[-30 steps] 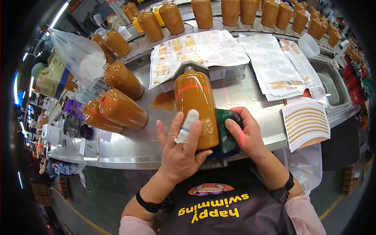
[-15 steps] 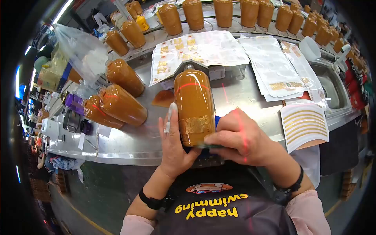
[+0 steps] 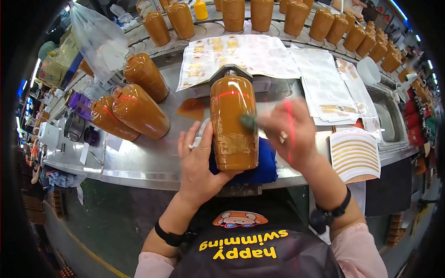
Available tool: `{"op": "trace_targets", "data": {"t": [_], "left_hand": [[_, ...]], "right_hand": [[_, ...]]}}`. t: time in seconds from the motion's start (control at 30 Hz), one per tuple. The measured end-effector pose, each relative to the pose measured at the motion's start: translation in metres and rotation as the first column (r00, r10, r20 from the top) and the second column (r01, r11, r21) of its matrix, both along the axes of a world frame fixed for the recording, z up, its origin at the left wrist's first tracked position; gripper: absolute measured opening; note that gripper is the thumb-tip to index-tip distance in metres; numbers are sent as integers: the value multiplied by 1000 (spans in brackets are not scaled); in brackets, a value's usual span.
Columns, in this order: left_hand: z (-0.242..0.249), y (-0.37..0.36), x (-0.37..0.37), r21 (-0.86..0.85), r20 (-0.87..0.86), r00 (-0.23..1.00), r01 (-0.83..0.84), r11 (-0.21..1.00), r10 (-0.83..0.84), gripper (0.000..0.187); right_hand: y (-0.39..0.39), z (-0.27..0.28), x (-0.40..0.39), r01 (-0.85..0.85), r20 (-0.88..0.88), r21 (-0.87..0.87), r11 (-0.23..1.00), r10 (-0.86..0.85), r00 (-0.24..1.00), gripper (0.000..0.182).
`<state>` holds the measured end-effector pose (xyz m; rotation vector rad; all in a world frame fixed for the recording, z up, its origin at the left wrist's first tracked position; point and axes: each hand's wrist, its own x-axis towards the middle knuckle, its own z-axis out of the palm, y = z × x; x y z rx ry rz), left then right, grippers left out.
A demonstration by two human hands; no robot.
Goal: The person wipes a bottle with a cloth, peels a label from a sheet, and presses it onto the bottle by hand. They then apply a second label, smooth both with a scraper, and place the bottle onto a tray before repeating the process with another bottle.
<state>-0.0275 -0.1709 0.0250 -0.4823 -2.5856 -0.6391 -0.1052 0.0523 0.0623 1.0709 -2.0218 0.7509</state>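
A glossy brown bottle [image 3: 233,113] lies with its neck pointing away from me, up against a dark angled rest [image 3: 216,75]. Raised gold-toned decoration shows near its base, and a red laser line crosses its upper part. My left hand [image 3: 198,160] grips the lower left side, its thumb under the base; white wrapping covers one finger. Over the bottle's right side, my right hand [image 3: 293,132], smeared by motion, pinches a small dark green piece [image 3: 248,122] whose kind I cannot make out. Blue cloth [image 3: 266,162] is bunched beneath the bottle.
Three brown bottles [image 3: 141,111] lean at the left beside a plastic bag [image 3: 97,39]. Printed sticker sheets [image 3: 264,55] lie behind the rest. A sheet of curved gold strips [image 3: 354,157] sits at right, near a sink [image 3: 387,113]. More bottles [image 3: 262,16] line the conveyor.
My right hand has moved up and away from the bottle's base, carrying the green piece to the bottle's middle right. My left hand stays on the bottle. The camera view has shifted slightly.
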Motion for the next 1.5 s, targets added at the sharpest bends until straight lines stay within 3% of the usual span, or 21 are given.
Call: {"op": "trace_targets", "data": {"t": [0.07,0.13,0.2,0.23,0.27,0.33,0.4,0.5,0.53,0.63,0.73,0.77,0.87,0.93,1.07,1.17,1.27,1.33,1.4,1.47,1.5], "left_hand": [[-3,-1,-3,24,-19,1000,4,1000,-4,106],[-20,-2,-4,157,-40,999,10,988,-4,107],[-29,0,-7,248,20,999,25,968,-31,108],[-29,0,-7,294,47,998,31,955,-47,108],[-26,-2,-7,217,48,998,21,976,-32,108],[-14,-6,-5,66,49,999,-1,998,-2,108],[-4,-4,-4,-12,-1,1000,-14,1000,14,108],[-4,-3,-2,15,-19,1000,-10,1000,10,106],[-6,-4,-4,50,-22,1000,-11,999,12,106],[-20,-6,-7,207,65,998,11,978,-25,103],[-16,-5,-6,150,68,997,8,989,-18,104],[-12,-7,-7,94,29,999,17,995,-20,104],[-7,-8,-3,48,1,1000,23,999,-23,106],[-16,-3,-7,196,55,998,9,981,-20,105],[-20,-5,-5,128,50,999,-9,992,3,105],[-2,-10,0,-43,-8,1000,-12,999,12,110],[-19,-6,-6,243,51,999,-15,970,3,108],[-25,-8,-6,167,72,997,4,986,-16,109],[-12,-8,-3,116,99,995,-7,993,-5,109],[-4,-11,-2,68,30,1000,2,998,-4,109],[-3,-11,-2,44,-8,1000,12,999,-12,109]], "right_hand": [[-5,11,32,-407,341,-33,913,393,854,21],[3,16,27,-603,660,-184,776,552,509,32],[0,1,3,-223,633,-139,965,260,729,27],[-13,-1,1,74,651,-409,910,234,722,25],[-10,-2,-3,203,415,-208,957,-101,904,26],[-9,6,19,-156,330,-42,987,161,930,25],[-8,20,32,-394,601,-53,918,344,722,22],[-12,-3,4,121,746,-389,913,235,623,14],[-10,7,-1,126,539,-212,969,9,842,15],[-14,24,17,-244,667,-113,963,255,700,16],[-13,8,0,56,682,-243,968,129,720,17],[-5,21,1,154,540,-98,983,-77,838,17],[-10,20,12,-192,643,-44,980,175,746,18],[-12,12,-1,125,687,-181,975,35,726,22],[-18,27,16,-136,697,-53,989,134,704,17],[-15,22,2,103,647,-153,983,21,762,19],[-21,32,14,-176,723,-57,983,162,671,16],[-22,20,2,66,719,-177,982,83,690,18],[-17,35,10,134,733,-62,989,-46,678,18],[-20,35,19,-207,777,-57,977,174,605,19],[-21,33,17,-129,800,-45,991,113,590,19]]}}
